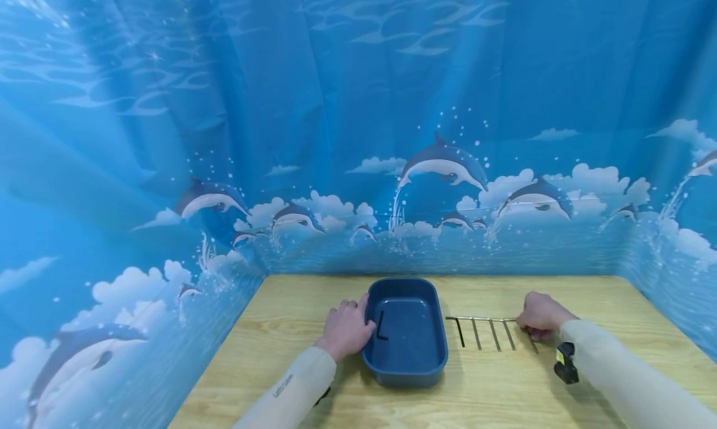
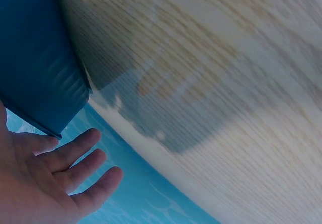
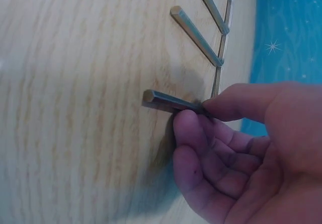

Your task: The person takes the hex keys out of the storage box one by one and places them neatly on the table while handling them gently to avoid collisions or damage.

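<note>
My left hand [image 1: 345,329] rests at the left rim of a blue rectangular box [image 1: 406,378], its thumb at the rim. In the left wrist view the other fingers [image 2: 83,169] are loosely extended beside the box. Inside lies a small black L-shaped hex key [image 1: 381,327]. To the right of the box several hex keys [image 1: 493,335] lie in a row on the table. At the row's right end my right hand [image 1: 542,317] pinches a dark metal hex key [image 3: 168,101] between thumb and forefinger; the hand covers part of that key.
Everything stands on a light wood-grain table [image 1: 493,395]. A blue curtain [image 1: 347,105] printed with dolphins and clouds surrounds its back and sides. A black strap device [image 1: 566,362] sits on the right wrist.
</note>
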Demonstrator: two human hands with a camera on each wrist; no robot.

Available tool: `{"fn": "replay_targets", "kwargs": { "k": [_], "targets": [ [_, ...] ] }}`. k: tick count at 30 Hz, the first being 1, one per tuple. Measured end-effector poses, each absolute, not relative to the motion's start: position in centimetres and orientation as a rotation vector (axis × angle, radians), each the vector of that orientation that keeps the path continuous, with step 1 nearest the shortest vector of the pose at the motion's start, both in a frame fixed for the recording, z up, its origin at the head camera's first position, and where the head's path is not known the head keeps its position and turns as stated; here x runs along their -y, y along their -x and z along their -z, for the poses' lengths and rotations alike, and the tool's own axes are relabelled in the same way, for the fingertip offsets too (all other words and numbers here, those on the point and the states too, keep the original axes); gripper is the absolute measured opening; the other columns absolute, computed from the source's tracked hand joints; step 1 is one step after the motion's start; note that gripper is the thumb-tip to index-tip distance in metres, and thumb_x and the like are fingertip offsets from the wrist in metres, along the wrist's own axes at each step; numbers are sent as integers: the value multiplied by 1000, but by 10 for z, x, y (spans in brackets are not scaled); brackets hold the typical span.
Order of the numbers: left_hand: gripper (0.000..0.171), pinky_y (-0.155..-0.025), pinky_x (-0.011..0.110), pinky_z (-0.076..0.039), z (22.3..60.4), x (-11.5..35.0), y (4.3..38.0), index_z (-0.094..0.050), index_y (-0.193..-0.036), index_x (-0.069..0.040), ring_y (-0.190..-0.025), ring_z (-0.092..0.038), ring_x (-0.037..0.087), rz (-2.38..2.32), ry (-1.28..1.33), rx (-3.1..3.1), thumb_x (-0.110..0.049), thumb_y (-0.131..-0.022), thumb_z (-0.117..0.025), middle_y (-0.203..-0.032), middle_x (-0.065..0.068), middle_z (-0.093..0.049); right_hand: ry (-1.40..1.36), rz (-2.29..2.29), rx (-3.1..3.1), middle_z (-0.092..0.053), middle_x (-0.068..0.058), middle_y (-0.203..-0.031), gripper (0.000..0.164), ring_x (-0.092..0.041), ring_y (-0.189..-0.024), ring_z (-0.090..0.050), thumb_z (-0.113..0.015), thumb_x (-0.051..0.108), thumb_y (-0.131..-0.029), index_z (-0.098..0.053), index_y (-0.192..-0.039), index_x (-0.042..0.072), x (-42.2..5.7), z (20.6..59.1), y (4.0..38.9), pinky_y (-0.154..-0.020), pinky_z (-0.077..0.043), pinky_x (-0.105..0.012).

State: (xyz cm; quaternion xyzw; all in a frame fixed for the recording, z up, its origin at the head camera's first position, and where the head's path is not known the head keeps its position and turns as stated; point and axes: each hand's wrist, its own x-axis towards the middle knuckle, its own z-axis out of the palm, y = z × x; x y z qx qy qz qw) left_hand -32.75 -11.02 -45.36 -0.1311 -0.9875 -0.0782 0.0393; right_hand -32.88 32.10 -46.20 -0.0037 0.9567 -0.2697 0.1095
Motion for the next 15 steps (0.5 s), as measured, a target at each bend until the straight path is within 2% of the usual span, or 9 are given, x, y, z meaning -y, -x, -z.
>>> {"fn": "replay_targets", "kwargs": {
  "k": [15],
  "targets": [
    [61, -101, 58, -45, 452, 109, 326, -43, -152, -12, -127, -55, 35, 239, 398, 3014, -39, -98, -53, -133, 16, -63, -24, 795, -2815, -54, 1, -45, 27, -9, -42, -54, -59, 2, -83, -62, -56, 5, -318, 459, 328, -42, -43, -22]
  ]
}}
